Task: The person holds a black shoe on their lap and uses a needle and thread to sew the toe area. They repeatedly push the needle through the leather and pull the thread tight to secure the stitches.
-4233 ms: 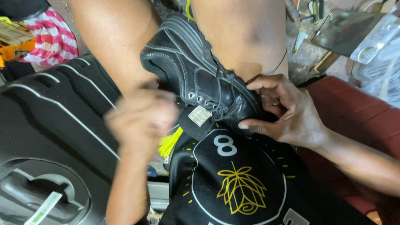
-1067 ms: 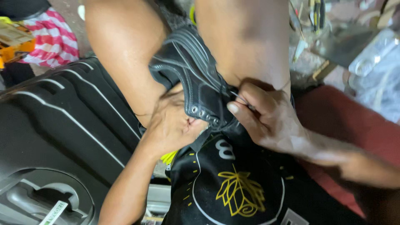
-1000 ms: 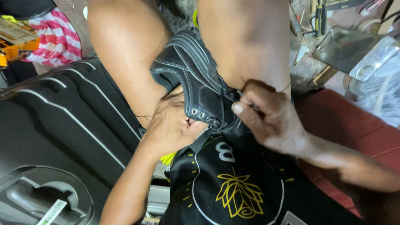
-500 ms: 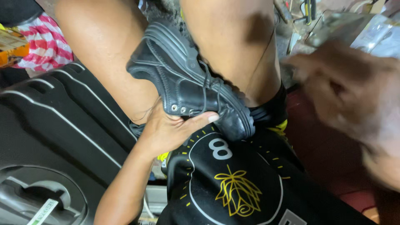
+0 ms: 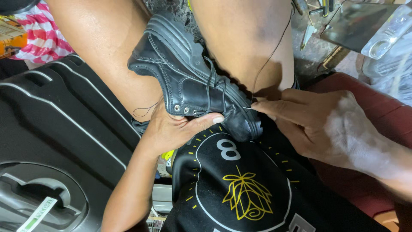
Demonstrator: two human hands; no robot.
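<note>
Single view only: head-worn camera, looking steeply down into wearer's own lap. Very close range; bare thighs fill top of frame, black printed shirt front (image 5: 240,189) fills bottom centre. Camera faces away from body, so knees lie toward top edge. Black leather lace-up shoe (image 5: 193,81) sits near frame centre between thighs. Black ribbed plastic case (image 5: 56,141) takes left edge, dark red seat surface (image 5: 369,107) right edge. No second view, no overlap to report.

Glossy black leather shoe (image 5: 193,81); matt ribbed plastic case (image 5: 51,141).
</note>
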